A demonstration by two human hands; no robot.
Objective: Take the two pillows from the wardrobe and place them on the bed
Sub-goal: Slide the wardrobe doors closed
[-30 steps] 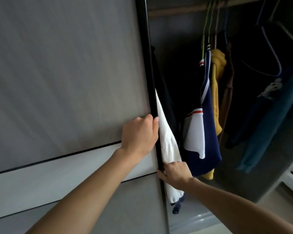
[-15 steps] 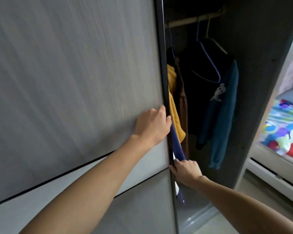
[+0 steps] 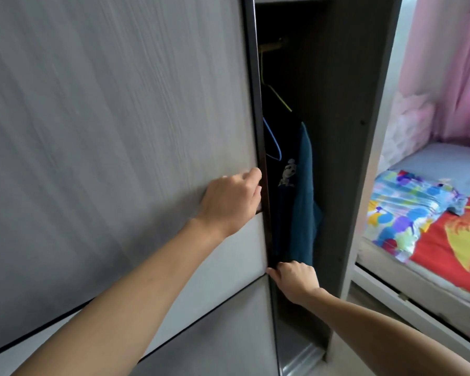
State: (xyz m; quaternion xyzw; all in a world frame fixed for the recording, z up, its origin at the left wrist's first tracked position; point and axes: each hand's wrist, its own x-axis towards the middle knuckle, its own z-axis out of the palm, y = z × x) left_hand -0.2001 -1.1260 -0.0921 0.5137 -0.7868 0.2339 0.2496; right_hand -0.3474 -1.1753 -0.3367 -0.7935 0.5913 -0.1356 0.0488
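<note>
A grey sliding wardrobe door fills the left of the head view. My left hand is curled around its dark right edge at mid height. My right hand grips the same edge lower down. Only a narrow gap of the wardrobe interior shows, with a teal garment on hangers. No pillow from the wardrobe is in sight. The bed lies at the right with a red and multicoloured sheet and a light blue pillow on it.
The wardrobe's dark side panel stands between the gap and the bed. Pink curtains hang behind the bed. The bed's white frame runs along the lower right. A metal floor track lies at the wardrobe's bottom.
The door has slid to the right with both hands on its edge, narrowing the opening. The white, navy and yellow garments are now hidden behind it, and the bed has come into view.
</note>
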